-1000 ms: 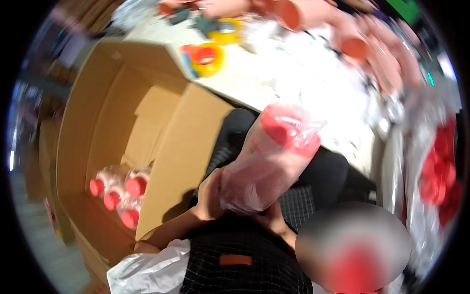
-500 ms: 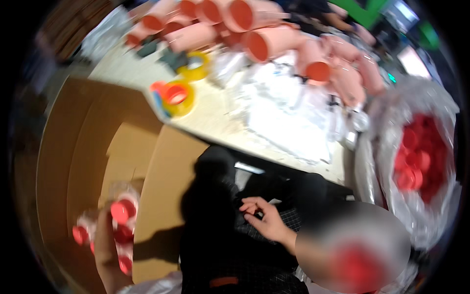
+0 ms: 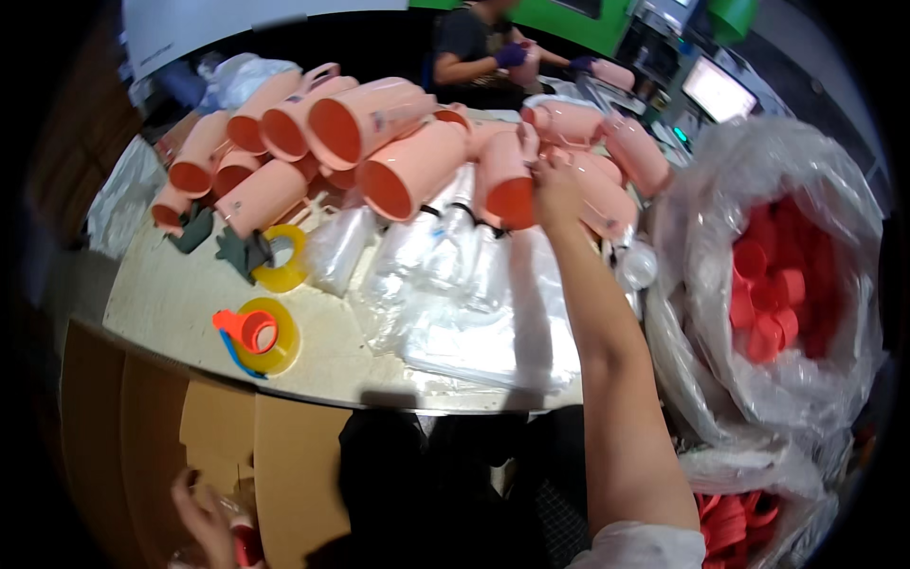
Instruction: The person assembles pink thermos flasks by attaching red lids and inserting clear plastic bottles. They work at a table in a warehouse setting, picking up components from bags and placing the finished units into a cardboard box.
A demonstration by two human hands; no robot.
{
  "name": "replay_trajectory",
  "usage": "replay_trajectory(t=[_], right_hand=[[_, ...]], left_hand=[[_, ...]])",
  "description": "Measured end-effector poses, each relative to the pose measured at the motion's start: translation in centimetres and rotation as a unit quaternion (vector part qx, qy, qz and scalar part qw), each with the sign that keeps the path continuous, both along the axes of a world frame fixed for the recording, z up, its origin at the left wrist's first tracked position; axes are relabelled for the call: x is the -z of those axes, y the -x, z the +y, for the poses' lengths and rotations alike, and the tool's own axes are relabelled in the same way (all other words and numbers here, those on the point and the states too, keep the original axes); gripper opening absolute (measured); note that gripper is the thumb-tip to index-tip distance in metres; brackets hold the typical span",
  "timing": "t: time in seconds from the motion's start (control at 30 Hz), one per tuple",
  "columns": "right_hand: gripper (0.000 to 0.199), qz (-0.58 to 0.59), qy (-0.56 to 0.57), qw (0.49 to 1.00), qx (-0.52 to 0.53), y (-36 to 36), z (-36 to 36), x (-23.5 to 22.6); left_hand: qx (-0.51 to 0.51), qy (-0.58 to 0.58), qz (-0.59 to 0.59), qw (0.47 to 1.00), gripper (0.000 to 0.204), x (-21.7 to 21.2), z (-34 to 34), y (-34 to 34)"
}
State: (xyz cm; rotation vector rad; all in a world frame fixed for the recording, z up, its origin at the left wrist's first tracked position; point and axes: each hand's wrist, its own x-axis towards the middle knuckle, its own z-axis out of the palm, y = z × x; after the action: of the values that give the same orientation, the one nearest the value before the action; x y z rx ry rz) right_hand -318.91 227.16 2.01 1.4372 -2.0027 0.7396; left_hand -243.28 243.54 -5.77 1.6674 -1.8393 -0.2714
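My right hand (image 3: pixel 555 188) is stretched far across the table into a heap of pink jugs (image 3: pixel 379 142). Its fingers curl around one pink jug (image 3: pixel 507 180) that stands tilted with its mouth toward me. My left hand (image 3: pixel 202 512) is low at the left, inside a cardboard box (image 3: pixel 284 465). It rests on a plastic-bagged jug with a red lid (image 3: pixel 247 547), which is mostly cut off by the frame edge.
Clear plastic bags (image 3: pixel 474 303) lie spread over the pale table (image 3: pixel 171 303). A yellow tape roll (image 3: pixel 277 258) and an orange tape dispenser (image 3: pixel 254 334) sit at its left. Two big plastic sacks of red lids (image 3: pixel 777 284) (image 3: pixel 739 522) stand at right. Another person (image 3: pixel 479 47) works behind.
The left hand carried the bagged jug from my lap down into the box. The right hand left my lap and reached out to the pink jugs. The view tilted up to the table.
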Motion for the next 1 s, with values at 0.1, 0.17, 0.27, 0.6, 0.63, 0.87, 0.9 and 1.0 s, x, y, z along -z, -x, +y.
replay_trajectory(t=[0.1, 0.17, 0.27, 0.6, 0.63, 0.87, 0.9, 1.0], right_hand=[[0.016, -0.001, 0.139, 0.973, -0.182, -8.3, 3.8, 0.8], [0.019, -0.248, 0.092, 0.944, -0.197, -17.7, 11.2, -0.9], [0.034, -0.388, -0.128, 0.88, -0.243, -21.3, 22.2, -1.7], [0.054, 0.147, -0.08, 0.933, 0.32, 9.1, 43.8, -9.9], [0.055, 0.176, -0.108, 0.92, 0.334, 11.7, 46.1, -9.3], [0.055, -0.002, 0.146, 0.979, 0.143, 1.6, 40.9, -3.5], [0.053, 0.01, 0.092, 0.985, 0.148, 0.0, 40.0, -3.4], [0.059, 0.015, 0.147, 0.965, 0.218, 4.5, 40.7, -2.0]], left_hand=[[0.165, -0.088, 0.133, 0.973, 0.051, -3.7, 1.4, 17.1], [0.259, -0.085, 0.266, 0.924, 0.061, -2.4, 2.3, 26.1], [0.291, -0.097, 0.41, 0.859, 0.068, -2.8, 5.7, 36.9], [0.124, -0.234, 0.614, 0.743, 0.045, -1.3, 6.0, 34.3], [0.103, -0.227, 0.624, 0.74, 0.048, -0.9, 5.2, 33.7], [0.123, -0.322, 0.671, 0.656, 0.05, -2.0, 6.8, 32.7], [0.119, -0.334, 0.68, 0.642, 0.048, -1.9, 7.2, 33.0], [0.112, -0.354, 0.691, 0.621, 0.044, -2.2, 8.0, 33.6]])
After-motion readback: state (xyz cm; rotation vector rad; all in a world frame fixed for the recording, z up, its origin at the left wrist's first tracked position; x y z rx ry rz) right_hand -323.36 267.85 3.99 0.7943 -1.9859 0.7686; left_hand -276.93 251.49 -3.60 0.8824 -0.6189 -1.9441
